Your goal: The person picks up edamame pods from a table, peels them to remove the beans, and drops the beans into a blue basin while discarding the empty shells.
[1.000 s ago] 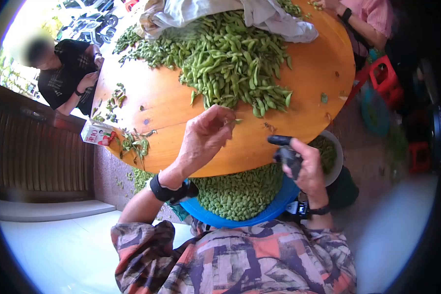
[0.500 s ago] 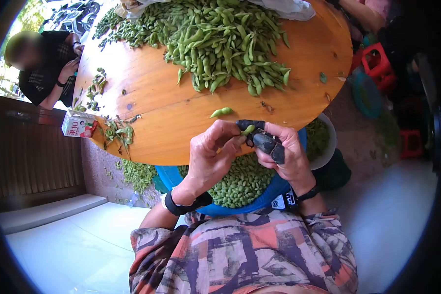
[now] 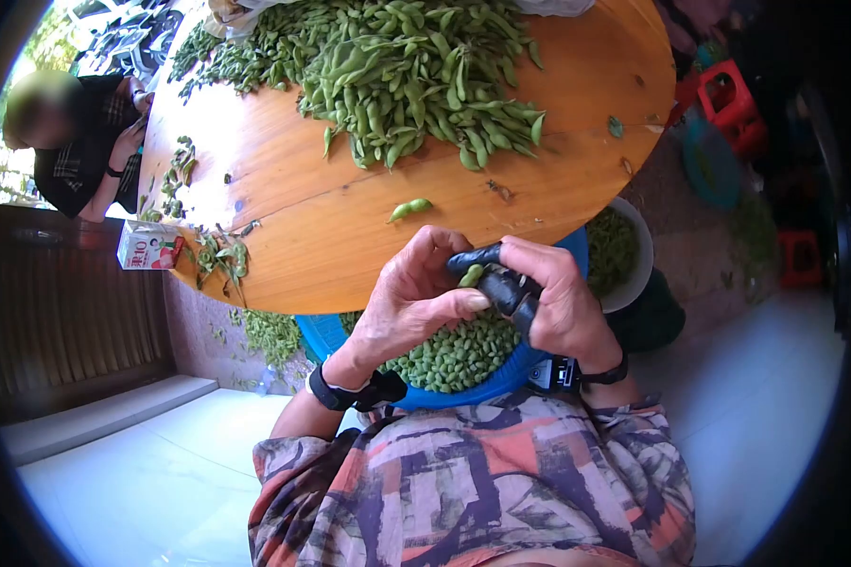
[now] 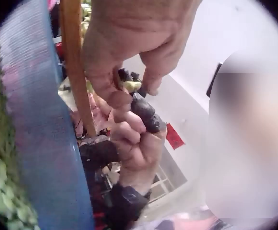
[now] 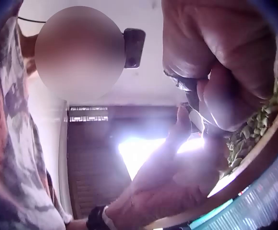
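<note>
Both hands meet over the near table edge around one green soybean pod (image 3: 471, 275). My left hand (image 3: 402, 307) pinches it from the left, the thumb bent in below it. Black covers (image 3: 509, 289) sheathe the thumb and forefinger of my right hand (image 3: 569, 302), which grips the pod from the right. In the left wrist view, a pale green bit of the pod (image 4: 132, 86) shows among the fingertips; the rest is hidden. Shelled beans (image 3: 449, 364) fill a blue basin (image 3: 314, 335) below the hands. Another pod (image 3: 409, 210) lies alone on the table just beyond them.
A large heap of pods (image 3: 407, 85) covers the far part of the round wooden table (image 3: 303, 227). Empty husks (image 3: 222, 255) and a drink carton (image 3: 149, 246) sit at the left edge. A pale bowl (image 3: 645, 255) stands right. A person (image 3: 80, 142) sits far left.
The left hand left the heap side and came back to meet the right hand. A single pod now lies on the table, and both hands have come together on another pod.
</note>
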Available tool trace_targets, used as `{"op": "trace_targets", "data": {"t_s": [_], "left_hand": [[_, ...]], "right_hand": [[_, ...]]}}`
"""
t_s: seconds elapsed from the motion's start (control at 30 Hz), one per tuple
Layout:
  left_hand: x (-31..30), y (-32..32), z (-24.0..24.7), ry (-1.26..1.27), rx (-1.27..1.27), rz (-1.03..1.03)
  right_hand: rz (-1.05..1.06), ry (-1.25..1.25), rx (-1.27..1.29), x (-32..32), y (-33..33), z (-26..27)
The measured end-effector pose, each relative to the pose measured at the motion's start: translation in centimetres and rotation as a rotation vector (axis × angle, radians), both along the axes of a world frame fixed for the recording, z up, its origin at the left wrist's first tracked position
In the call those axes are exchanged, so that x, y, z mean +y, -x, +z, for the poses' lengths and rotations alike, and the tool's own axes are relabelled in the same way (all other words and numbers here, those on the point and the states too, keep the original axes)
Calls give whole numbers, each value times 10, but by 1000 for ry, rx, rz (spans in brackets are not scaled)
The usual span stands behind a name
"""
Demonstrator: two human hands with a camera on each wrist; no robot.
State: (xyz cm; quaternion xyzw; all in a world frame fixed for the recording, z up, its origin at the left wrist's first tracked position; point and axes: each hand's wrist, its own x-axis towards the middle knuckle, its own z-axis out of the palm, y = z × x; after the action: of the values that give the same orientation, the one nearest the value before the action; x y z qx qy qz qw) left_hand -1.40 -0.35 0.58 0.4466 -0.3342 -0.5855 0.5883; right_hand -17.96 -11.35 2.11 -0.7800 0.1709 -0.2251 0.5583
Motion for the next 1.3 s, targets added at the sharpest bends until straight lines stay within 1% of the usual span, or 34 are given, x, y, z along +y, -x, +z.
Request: {"op": "trace_targets", "data": {"t_s": [0.03,0.07,0.1,0.17,0.2,0.33,0.43,0.5,0.53,0.6,0.63,0.7,0.73,0.77,0.8,0.83,0.87,0.93,0.97,1.03,1.07,1.2,1.23,1.3], "left_hand": [[0,1,1,35,-244,-12],[-1,2,5,-28,-294,24],[-1,3,6,-28,-292,23],[1,2,7,137,-809,33],[2,2,9,223,-994,55],[7,0,21,186,-1096,-10],[12,-3,16,145,-1029,-25],[13,-2,13,-16,-685,-40],[13,1,11,-19,-683,-36],[14,10,7,-80,-385,52],[14,14,4,-80,-383,55],[15,22,-3,-62,-365,166],[15,23,-4,-40,-440,176],[16,23,-4,-41,-438,178],[16,23,-4,-57,-379,175],[16,24,-3,-73,-321,171],[15,24,0,-73,-319,172],[14,26,6,-142,-187,239],[13,28,4,-143,-189,241],[9,38,-2,-100,-161,432],[7,42,-2,-100,-147,485],[3,47,3,-76,-55,510],[2,47,3,-76,-54,512],[-2,49,2,-47,127,488]], "right_hand": [[-15,44,25,4,-1,0],[-29,67,29,5,1,1],[-41,93,33,5,2,1],[-56,104,21,7,2,-3],[-70,115,9,8,2,-4],[-85,132,19,15,0,-1],[-107,167,10,18,-5,-3],[-163,190,32,24,-7,-4],[-158,190,32,30,-11,-6],[-357,273,-12,42,-19,-11],[-354,274,-11,44,-19,-13],[-355,322,60,46,-19,-15],[-352,322,62,45,-19,-16],[-320,259,46,43,-17,-18],[-289,195,30,41,-17,-19],[-287,197,32,42,-17,-18],[-302,246,45,44,-17,-17],[-332,375,56,50,-19,-20],[-330,374,54,54,-20,-22],[-367,488,10,61,-23,-24],[-349,535,1,61,-23,-27],[-353,571,16,62,-24,-26],[-383,586,11,61,-24,-28],[-414,602,7,58,-24,-30]]}}
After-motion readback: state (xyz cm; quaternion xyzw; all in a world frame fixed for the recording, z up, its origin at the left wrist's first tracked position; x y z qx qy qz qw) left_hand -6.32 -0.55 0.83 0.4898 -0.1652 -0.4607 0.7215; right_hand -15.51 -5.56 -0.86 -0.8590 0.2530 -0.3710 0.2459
